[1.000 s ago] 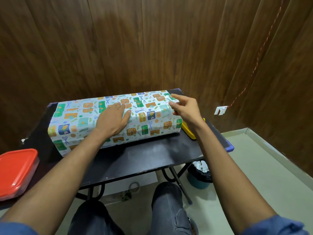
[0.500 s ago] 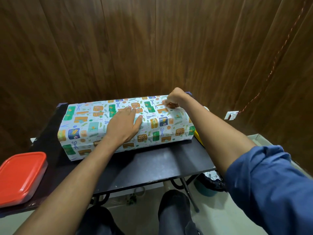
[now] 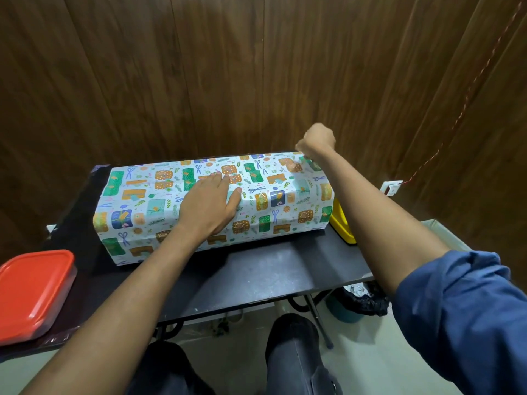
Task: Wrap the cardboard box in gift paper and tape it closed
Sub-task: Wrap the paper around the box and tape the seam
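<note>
Head view, what do you make of the box?

— Long cardboard box [image 3: 285,201], fully covered in patterned gift paper [image 3: 137,201], lying lengthwise across the far half of the dark surface [image 3: 271,272], close to the wood-panelled wall [image 3: 228,67].

— And the hands?

— Left hand [image 3: 208,203] lies flat on top of the box near its middle, fingers straight and together, palm pressing the paper down. Right hand [image 3: 315,142] is at the far right top corner of the box, fingers curled under. It looks to be pinching the paper's edge there, though the fingertips are hidden behind the knuckles, so I cannot tell for sure what they hold.

— Anything beside the box?

— A yellow object [image 3: 342,226] sits on the surface just beside the right end, partly hidden by the right forearm. A container with a red lid [image 3: 31,289] rests at the near left edge, well apart from the box.

— Below?

— A bin with a black liner [image 3: 359,303] stands on the floor under the right side. The person's knees in dark trousers show at the bottom, and a rolled blue sleeve [image 3: 470,315] on the right arm.
</note>
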